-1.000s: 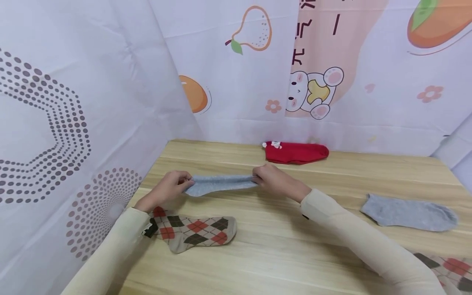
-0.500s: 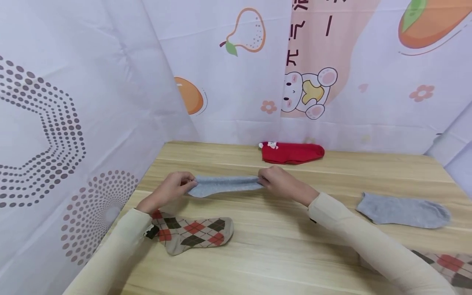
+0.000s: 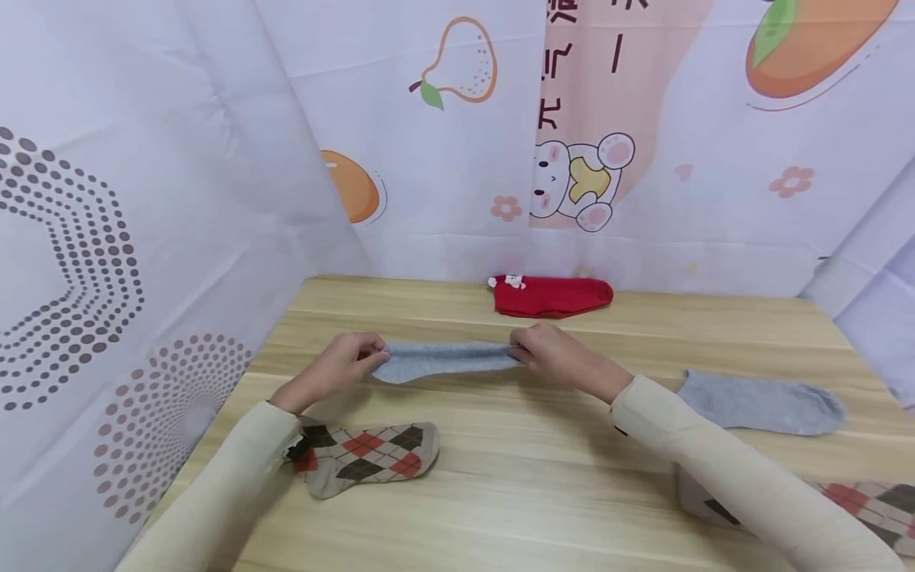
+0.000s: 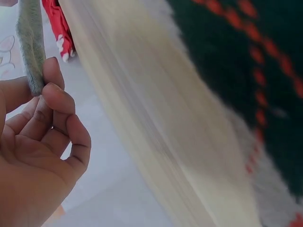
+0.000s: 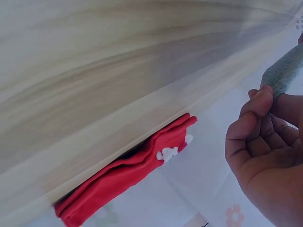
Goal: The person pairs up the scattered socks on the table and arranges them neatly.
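Observation:
A light grey sock [image 3: 446, 360] is stretched sideways above the table between both hands. Its left end is pinched between the thumb and fingers of my left hand [image 3: 346, 367]. At the other end, my right hand [image 3: 554, 355] pinches the sock the same way. In the left wrist view the grey sock [image 4: 31, 47] runs up from the fingertips. The right wrist view shows the grey sock [image 5: 283, 71] between thumb and curled fingers. Beneath the left forearm lies an argyle sock [image 3: 379, 457], its cuff end partly hidden by the wrist.
A red sock [image 3: 554, 296] with a white figure lies at the table's back edge. To the right is another grey sock [image 3: 765, 403]. A second argyle sock [image 3: 868, 508] is partly covered by the right forearm. Patterned curtains [image 3: 429, 199] border the wooden table [image 3: 515, 508].
The view has shifted to the right, so the table and its socks appear further left. Both hands keep their pinch on the grey sock, which stays stretched.

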{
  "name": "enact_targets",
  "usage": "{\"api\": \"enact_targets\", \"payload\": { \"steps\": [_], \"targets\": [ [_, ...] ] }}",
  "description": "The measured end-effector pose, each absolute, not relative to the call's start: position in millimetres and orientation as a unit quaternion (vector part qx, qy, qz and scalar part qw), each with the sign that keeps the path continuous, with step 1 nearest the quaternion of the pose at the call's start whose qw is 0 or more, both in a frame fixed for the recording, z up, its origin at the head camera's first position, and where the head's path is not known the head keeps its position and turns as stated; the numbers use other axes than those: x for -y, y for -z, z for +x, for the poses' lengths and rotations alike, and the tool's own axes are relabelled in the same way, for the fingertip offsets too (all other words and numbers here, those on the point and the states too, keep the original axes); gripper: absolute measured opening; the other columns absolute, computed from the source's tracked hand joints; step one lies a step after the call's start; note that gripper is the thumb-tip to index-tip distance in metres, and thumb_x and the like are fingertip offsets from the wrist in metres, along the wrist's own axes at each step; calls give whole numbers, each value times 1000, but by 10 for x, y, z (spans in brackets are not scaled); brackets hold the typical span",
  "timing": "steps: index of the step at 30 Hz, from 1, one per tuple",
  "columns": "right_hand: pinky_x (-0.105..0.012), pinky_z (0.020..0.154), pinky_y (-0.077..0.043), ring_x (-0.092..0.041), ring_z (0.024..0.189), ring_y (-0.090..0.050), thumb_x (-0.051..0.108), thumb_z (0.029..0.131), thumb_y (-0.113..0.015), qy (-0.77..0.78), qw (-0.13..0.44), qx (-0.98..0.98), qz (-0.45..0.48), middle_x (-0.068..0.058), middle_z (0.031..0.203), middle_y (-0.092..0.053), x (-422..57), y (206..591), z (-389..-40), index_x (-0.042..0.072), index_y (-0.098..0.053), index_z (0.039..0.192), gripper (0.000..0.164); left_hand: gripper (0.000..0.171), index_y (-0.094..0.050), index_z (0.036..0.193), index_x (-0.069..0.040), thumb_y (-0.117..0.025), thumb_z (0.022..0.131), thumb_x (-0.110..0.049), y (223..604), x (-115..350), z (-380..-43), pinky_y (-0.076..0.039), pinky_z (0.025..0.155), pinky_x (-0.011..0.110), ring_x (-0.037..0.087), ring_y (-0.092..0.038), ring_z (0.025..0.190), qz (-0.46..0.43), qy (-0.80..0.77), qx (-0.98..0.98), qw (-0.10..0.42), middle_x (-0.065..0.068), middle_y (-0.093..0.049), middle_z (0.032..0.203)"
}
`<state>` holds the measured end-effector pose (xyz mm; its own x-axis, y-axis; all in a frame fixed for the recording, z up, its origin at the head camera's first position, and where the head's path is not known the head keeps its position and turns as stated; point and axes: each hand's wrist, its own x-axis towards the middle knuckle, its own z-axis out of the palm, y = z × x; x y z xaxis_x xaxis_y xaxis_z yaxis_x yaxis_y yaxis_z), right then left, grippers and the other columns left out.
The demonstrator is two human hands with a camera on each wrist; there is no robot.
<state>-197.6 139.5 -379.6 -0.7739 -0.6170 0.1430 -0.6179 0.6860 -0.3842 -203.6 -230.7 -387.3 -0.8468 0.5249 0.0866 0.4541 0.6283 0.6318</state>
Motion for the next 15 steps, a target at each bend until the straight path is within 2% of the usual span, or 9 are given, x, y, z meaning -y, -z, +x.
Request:
{"api": "enact_targets", "payload": {
  "steps": [9, 15],
  "targets": [
    [-26, 61, -47, -7, 62, -50, 7, 92, -70, -215, 15, 920, 328, 7, 69, -57, -1624, 3819, -1854, 9, -67, 84, 9, 11, -67, 90, -8, -62, 99, -11, 3823, 2107, -2018, -43, 51, 24, 7, -47, 54, 303, -337, -888, 73, -5, -58, 64],
    [-23, 58, -44, -4, 58, -44, 5, 91, -71, -207, 26, 920, 331, 9, 64, -54, -1800, 3857, -1775, 10, -65, 79, 14, 10, -67, 91, -10, -62, 99, -13, 3802, 1954, -2014, -42, 50, 23, 6, -45, 54, 322, -329, -884, 83, -7, -59, 66]
  ]
}}
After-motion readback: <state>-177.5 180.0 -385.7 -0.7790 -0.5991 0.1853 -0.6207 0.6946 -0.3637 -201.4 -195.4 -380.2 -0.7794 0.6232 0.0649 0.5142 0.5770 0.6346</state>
